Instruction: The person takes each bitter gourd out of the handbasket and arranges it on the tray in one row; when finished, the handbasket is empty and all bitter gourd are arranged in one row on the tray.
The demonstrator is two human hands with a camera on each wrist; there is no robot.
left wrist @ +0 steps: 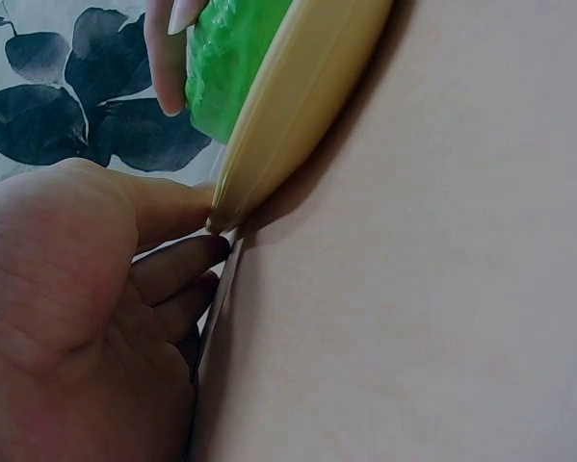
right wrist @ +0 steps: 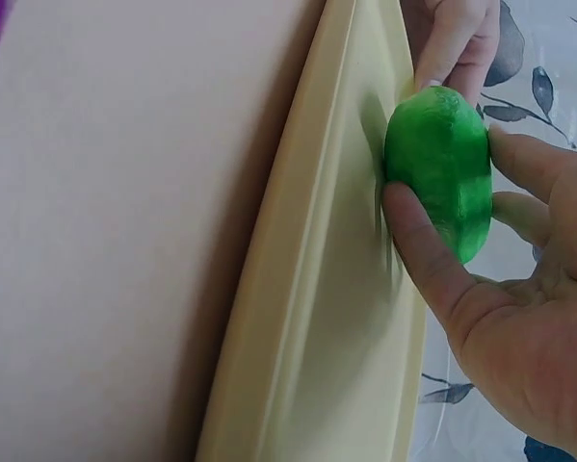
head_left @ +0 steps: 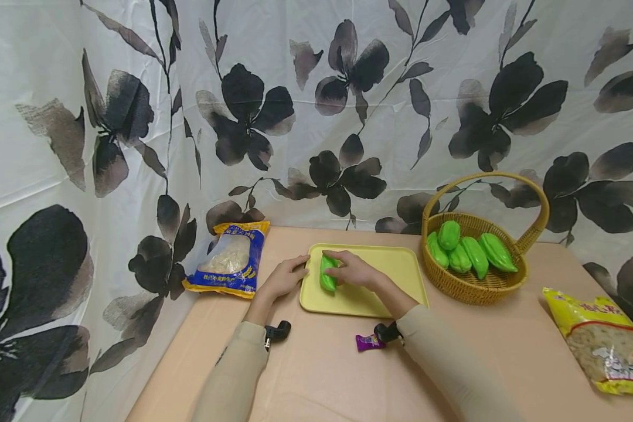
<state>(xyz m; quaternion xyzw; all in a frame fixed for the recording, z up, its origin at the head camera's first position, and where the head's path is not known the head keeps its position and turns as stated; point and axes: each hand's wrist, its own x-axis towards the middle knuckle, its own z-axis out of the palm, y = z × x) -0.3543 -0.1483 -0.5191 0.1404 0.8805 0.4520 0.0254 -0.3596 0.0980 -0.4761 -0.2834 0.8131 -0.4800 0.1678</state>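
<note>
A bright green, ridged and bumpy vegetable [head_left: 327, 273] lies lengthwise over the left part of a yellow tray [head_left: 371, 299]. My right hand [head_left: 354, 269] pinches it, thumb on one side and fingers on the other, as the right wrist view shows around the vegetable [right wrist: 440, 168]. My left hand [head_left: 282, 278] is at the left edge of the tray. In the left wrist view its thumb reaches the tray rim [left wrist: 298, 106], while the other fingers lie loosely bent beside the rim, close to the table.
A wicker basket [head_left: 472, 293] with several similar green vegetables stands right of the tray. A blue and yellow bag [head_left: 229, 258] lies on the left, a yellow food bag [head_left: 603, 343] at the far right. A small purple wrapped sweet [head_left: 369, 343] lies near my right wrist. Floral cloth [head_left: 316, 117] hangs behind.
</note>
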